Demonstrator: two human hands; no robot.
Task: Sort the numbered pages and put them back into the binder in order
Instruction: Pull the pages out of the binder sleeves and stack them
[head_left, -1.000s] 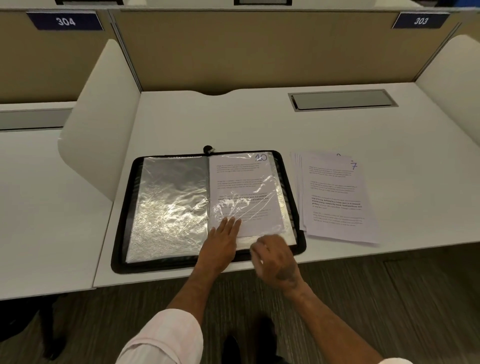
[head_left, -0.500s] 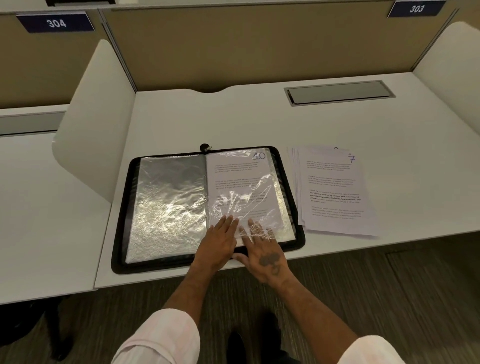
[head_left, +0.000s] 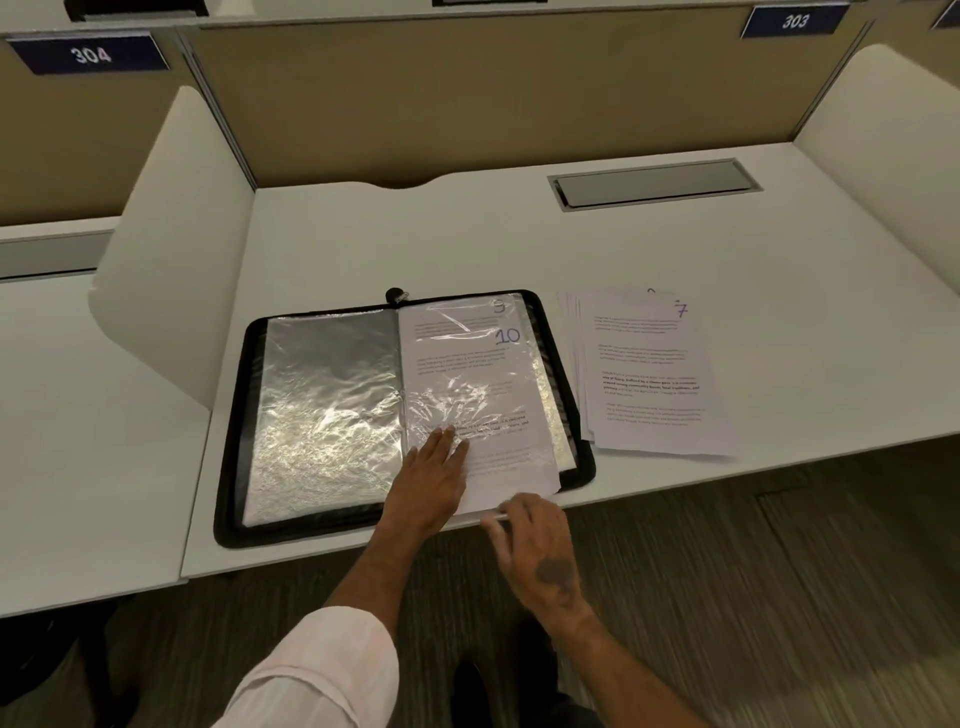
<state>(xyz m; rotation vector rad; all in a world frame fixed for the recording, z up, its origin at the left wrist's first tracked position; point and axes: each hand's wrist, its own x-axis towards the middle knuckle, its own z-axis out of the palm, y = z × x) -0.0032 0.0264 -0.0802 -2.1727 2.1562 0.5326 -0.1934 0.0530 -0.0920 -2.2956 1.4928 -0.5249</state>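
Binder (head_left: 231, 467) open at bench (head_left: 415, 244) front edge | page 10 (head_left: 483, 374) partly out of right sleeve (head_left: 540, 384) | left hand (head_left: 431, 478) flat on sleeve | right hand (head_left: 535, 545) pinches page's bottom edge | loose pages (head_left: 649, 374) just right, 7 on top

Shared office or study hall: white desk (head_left: 467, 244) bays split by curved white dividers (head_left: 171, 249) and a tan back partition (head_left: 467, 98). Blue seat plates 304 (head_left: 91, 53) upper left and 303 (head_left: 795, 22) upper right. Metal cable hatch (head_left: 655, 183) in the desktop, grey carpet (head_left: 779, 597) along the bottom.
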